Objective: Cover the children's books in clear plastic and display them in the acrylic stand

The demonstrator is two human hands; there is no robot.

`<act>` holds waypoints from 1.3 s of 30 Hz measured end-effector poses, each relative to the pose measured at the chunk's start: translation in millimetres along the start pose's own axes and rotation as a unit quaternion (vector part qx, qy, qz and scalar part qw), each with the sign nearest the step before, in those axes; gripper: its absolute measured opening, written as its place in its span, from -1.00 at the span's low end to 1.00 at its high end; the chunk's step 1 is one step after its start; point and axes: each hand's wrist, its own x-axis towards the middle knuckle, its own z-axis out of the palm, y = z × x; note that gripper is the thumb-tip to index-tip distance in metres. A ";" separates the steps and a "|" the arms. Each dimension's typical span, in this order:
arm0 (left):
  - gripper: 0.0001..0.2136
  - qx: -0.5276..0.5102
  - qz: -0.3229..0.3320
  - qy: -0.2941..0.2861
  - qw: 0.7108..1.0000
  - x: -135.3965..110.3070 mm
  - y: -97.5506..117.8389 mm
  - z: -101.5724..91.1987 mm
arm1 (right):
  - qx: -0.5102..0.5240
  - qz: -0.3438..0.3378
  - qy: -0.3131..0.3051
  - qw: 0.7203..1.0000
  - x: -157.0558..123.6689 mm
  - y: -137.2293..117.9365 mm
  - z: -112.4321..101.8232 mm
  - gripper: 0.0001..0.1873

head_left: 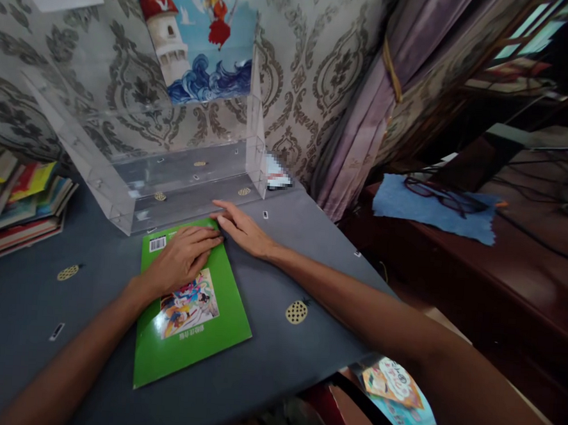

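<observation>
A green book (191, 319) lies flat on the worktop (101, 291), with the barcode side up and its far edge near the transparent rack (194, 181). The left hand (182, 261) rests palm down on the upper part of the cover; its fingers are rather together, laid over the book and not clamped on it. The right hand (245, 232) is just beside the far right corner of the book. Its index finger is stretched forward, toward the rack, and it stands apart from the other fingers, which are more bent; whether they touch the corner, I cannot tell. The step in hand, as I judge it, is steadying or aligning the book under the left palm while the right hand attends to the corner. From such a position, a lift would call for the right fingers to get under the edge, with the left palm becoming lighter; a slide would call only for even pressure from both sides. The glossy cover may slip under a flat palm. Other books (19, 203) lie in a pile to the left of the rack.
</observation>
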 end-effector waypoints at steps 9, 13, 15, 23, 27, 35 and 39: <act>-0.64 -0.014 0.033 -0.013 0.999 -13.2 24.7 -4.1 | 0.006 0.003 -0.006 1.000 -1.0 -4.2 -0.7 -0.51; -0.64 -0.025 0.050 -0.035 0.998 -19.5 37.1 -5.5 | 0.007 0.007 -0.007 1.000 -1.2 -5.0 -0.7 -0.51; -0.64 -0.028 0.059 -0.044 0.997 -21.2 43.9 -6.1 | 0.009 0.007 -0.007 1.000 -1.3 -5.2 -0.7 -0.52; -0.70 -0.039 0.122 -0.064 0.990 -14.3 71.5 -12.8 | 0.028 0.001 -0.009 1.000 -2.0 -3.7 0.4 -0.53; -0.69 -0.001 0.130 -0.101 0.986 -14.2 83.8 -18.9 | 0.027 0.001 -0.005 1.000 -2.2 -3.9 0.6 -0.54; -0.45 0.173 0.151 -0.098 0.968 -35.3 102.0 -9.5 | 0.017 0.013 -0.010 1.000 -2.4 -6.8 -0.8 -0.52; -0.55 0.220 0.153 -0.066 0.961 -39.7 105.5 2.6 | 0.015 0.012 -0.010 1.000 -3.2 -7.0 -0.6 -0.52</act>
